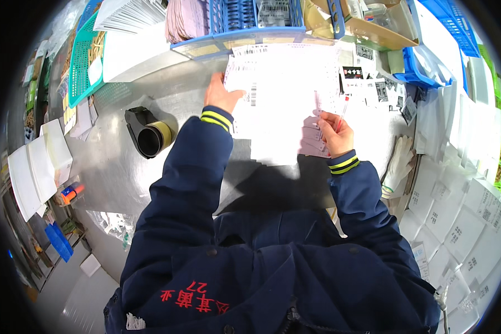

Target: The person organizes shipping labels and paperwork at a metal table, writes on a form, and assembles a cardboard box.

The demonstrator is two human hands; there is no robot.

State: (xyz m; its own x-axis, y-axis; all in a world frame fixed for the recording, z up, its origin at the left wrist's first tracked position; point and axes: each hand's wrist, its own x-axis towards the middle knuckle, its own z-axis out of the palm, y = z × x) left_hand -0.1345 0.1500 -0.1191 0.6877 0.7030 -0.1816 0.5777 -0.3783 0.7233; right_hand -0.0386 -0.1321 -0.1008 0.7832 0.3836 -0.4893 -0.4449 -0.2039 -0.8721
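Note:
Overexposed white paper sheets [281, 111] with printed labels lie in front of me on a metal table. My left hand [222, 96] rests at their left edge, thumb stretched out from the fingers, pressing on the paper. A slim red-tipped pen [342, 114] stands tilted in my right hand [337, 136], whose fingers are closed around it over the right edge of the sheets. Pinkish paper slips [313, 139], partly in shade, fan out just left of those fingertips. Glare washes out most of the paper's surface.
A black tape dispenser with a tape roll [150, 139] sits left on the metal table [106, 167]. Blue baskets [236, 40] line the back, a green basket [78, 72] the far left. Small labels [378, 92] and a white glove [397, 167] lie right, near stacked white boxes [456, 239].

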